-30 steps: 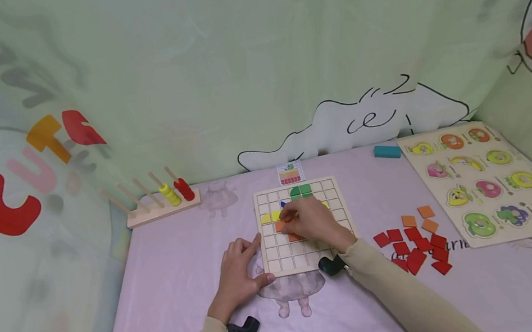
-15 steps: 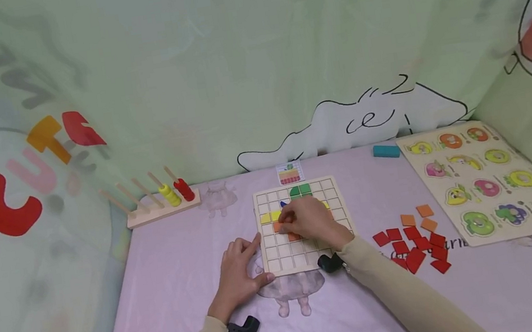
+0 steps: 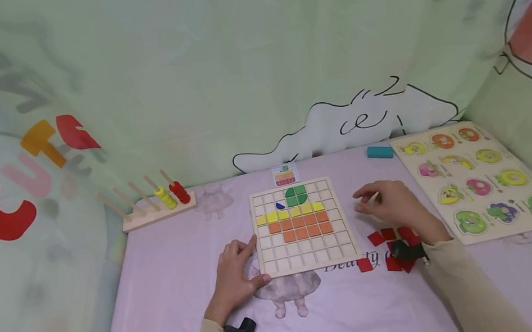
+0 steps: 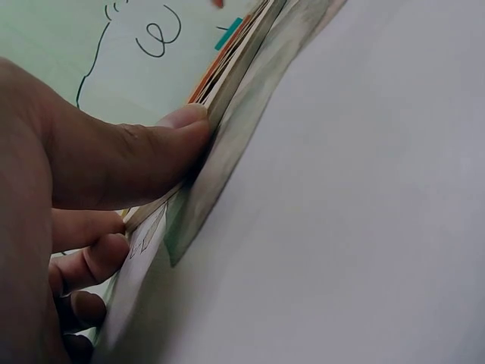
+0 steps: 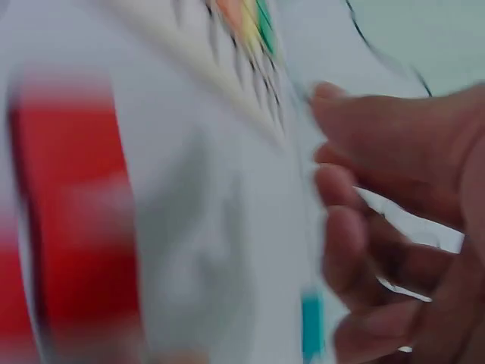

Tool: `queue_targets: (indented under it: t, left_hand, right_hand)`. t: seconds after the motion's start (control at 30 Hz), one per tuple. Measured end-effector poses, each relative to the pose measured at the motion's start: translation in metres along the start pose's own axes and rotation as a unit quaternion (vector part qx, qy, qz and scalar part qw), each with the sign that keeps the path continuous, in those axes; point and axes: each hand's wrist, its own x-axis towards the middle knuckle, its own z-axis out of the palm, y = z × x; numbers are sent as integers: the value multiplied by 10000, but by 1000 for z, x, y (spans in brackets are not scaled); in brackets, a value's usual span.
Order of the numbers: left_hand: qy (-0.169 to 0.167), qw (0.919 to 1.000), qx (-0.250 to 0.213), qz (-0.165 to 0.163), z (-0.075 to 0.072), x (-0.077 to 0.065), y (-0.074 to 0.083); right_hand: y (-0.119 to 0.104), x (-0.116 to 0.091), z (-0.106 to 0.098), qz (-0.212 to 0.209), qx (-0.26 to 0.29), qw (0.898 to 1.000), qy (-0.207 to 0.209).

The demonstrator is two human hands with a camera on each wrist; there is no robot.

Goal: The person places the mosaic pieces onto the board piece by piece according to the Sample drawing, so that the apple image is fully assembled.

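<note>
A square wooden grid board lies on the table, filled partly with green, yellow and orange tiles and one small blue piece. My left hand rests against its left side, index finger and thumb touching the edge. In the left wrist view the thumb presses on that edge. My right hand hovers right of the board, fingers loosely bent, with nothing visible between them. Below it are loose red tiles, some hidden by the wrist and sleeve.
A small picture card lies behind the board. At back left stands a wooden peg stand with yellow and red beads. A fruit puzzle board lies at the right, near a teal block.
My right hand has left the grid board and moved right, above the loose tiles. An orange tile it was fingering now lies in the upper orange row. The left hand stays at the board's edge.
</note>
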Motion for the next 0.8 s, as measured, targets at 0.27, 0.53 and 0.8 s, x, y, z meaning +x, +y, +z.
queue_targets:
  t: [0.27, 0.53, 0.8]
  left_hand:
    - [75, 10000, -16, 46, -2, -1, -5]
    - [105, 9999, 17, 96, -2, -1, -4]
    - [79, 9999, -41, 142, -1, 0, 0]
  right_hand:
    - [59, -20, -37, 548, -21, 9969, -557]
    - [66, -24, -32, 507, -215, 9959, -715]
    - [67, -29, -33, 582, -207, 9955, -721]
